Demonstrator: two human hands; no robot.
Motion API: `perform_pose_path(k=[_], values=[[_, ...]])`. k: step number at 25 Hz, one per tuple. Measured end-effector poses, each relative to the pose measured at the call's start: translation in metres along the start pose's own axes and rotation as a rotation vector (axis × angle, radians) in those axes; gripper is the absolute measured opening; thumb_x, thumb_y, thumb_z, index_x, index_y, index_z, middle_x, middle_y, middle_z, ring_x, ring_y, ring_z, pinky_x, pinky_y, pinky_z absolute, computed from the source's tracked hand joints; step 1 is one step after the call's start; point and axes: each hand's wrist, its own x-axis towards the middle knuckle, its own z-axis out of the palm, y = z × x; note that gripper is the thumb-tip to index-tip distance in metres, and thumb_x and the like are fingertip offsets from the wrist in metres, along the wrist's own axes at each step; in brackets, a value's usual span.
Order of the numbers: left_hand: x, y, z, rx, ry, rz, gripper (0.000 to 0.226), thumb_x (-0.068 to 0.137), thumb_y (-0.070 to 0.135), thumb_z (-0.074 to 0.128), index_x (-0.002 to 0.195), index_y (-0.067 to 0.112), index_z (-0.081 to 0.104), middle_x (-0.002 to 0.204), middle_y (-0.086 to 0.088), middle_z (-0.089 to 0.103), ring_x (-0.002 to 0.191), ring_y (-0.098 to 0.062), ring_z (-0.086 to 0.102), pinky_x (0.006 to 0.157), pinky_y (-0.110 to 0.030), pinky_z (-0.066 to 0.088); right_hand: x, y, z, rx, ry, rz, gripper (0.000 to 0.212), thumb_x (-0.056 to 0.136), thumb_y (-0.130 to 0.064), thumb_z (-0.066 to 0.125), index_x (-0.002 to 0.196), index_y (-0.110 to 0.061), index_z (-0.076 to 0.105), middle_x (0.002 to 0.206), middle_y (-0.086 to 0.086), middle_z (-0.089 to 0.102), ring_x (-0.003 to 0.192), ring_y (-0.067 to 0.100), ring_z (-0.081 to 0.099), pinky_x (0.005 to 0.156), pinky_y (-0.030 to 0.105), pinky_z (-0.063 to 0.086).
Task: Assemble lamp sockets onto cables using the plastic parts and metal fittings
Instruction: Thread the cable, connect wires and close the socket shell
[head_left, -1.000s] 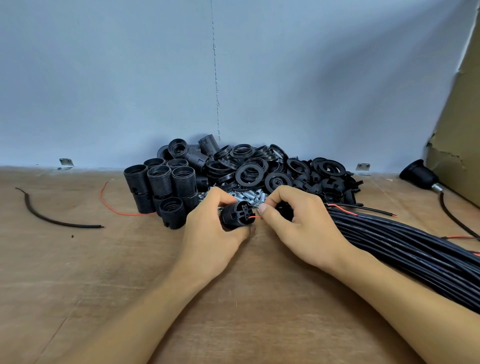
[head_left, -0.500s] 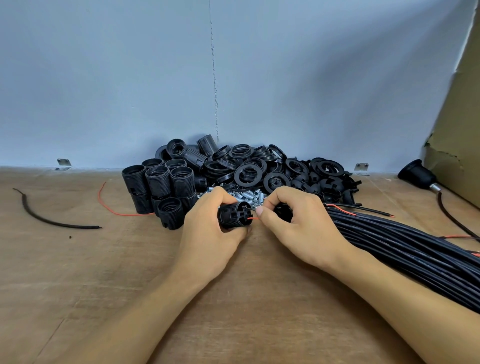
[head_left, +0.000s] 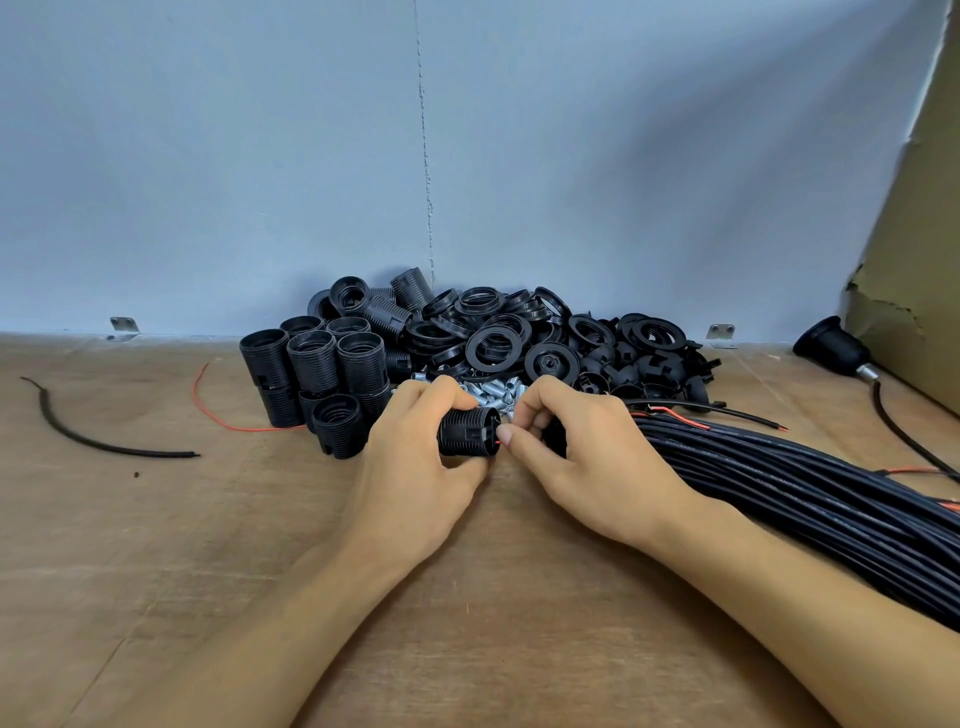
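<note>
**A:** What worried you most at that moment?

**B:** The red wire (head_left: 497, 442). Only a sliver showed between the right hand (head_left: 587, 462) and the end of the socket body (head_left: 466, 436). I judged that a lead that thin, pushed from so close, could buckle or miss its terminal. If the socket body turned in the other hand, the opening would also drift out of line.

**A:** How were the hands set?

**B:** The left hand (head_left: 415, 467) was wrapped round the socket body, thumb beneath and fingers curled over its ribbed side. It held it low over the table (head_left: 208, 597), though I couldn't tell whether it touched. The right hand pinched the wire tightly between thumb and forefinger, right at the socket's end. Its other fingers were curled over something dark I couldn't make out.

**A:** And the supplies?

**B:** The metal fittings (head_left: 488, 392) lay just behind the knuckles, close enough to be knocked and scattered. The cable bundle (head_left: 779, 483) ran off to the right. Farther back, the threaded shells (head_left: 322, 364) and rings (head_left: 498, 343) were heaped against the wall.
</note>
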Motion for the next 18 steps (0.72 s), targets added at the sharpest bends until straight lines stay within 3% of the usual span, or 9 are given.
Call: perform_pose_path(k=[5, 10, 15, 18], values=[[0.0006, -0.0010, 0.0005, -0.054, -0.006, -0.047, 0.041, 0.068, 0.011, 0.087, 0.093, 0.031, 0.061, 0.093, 0.014, 0.059, 0.091, 0.000, 0.057, 0.076, -0.007, 0.038, 0.0007, 0.0015, 0.0000, -0.026, 0.017, -0.049, 0.005, 0.096, -0.025, 0.065, 0.092, -0.023, 0.068, 0.083, -0.015, 0.065, 0.086, 0.002, 0.058, 0.073, 0.009, 0.039], [0.0011, 0.0001, 0.0003, -0.148, -0.053, -0.106, 0.041, 0.069, 0.015, 0.089, 0.094, 0.031, 0.062, 0.092, 0.008, 0.068, 0.088, -0.014, 0.067, 0.079, -0.034, 0.052, 0.0012, -0.0007, 0.0008, -0.043, 0.035, -0.081, 0.012, 0.100, -0.018, 0.058, 0.094, -0.016, 0.068, 0.087, -0.008, 0.064, 0.085, 0.007, 0.055, 0.079, 0.014, 0.040], [0.0002, 0.0020, -0.0004, -0.188, -0.063, -0.153, 0.044, 0.068, 0.020, 0.091, 0.089, 0.040, 0.058, 0.081, 0.010, 0.072, 0.075, -0.009, 0.068, 0.070, -0.022, 0.048, 0.0019, -0.0040, 0.0001, 0.011, 0.080, -0.045, 0.016, 0.102, -0.017, 0.055, 0.090, -0.015, 0.066, 0.086, -0.004, 0.063, 0.085, 0.010, 0.056, 0.077, 0.016, 0.041], [0.0005, 0.0034, -0.0003, -0.199, -0.051, -0.146, 0.044, 0.068, 0.021, 0.092, 0.088, 0.040, 0.058, 0.081, 0.012, 0.073, 0.078, -0.008, 0.070, 0.073, -0.025, 0.051, 0.0021, -0.0040, 0.0004, 0.023, 0.083, -0.041, 0.017, 0.102, -0.017, 0.054, 0.091, -0.012, 0.066, 0.086, -0.002, 0.063, 0.084, 0.010, 0.055, 0.076, 0.017, 0.041]])
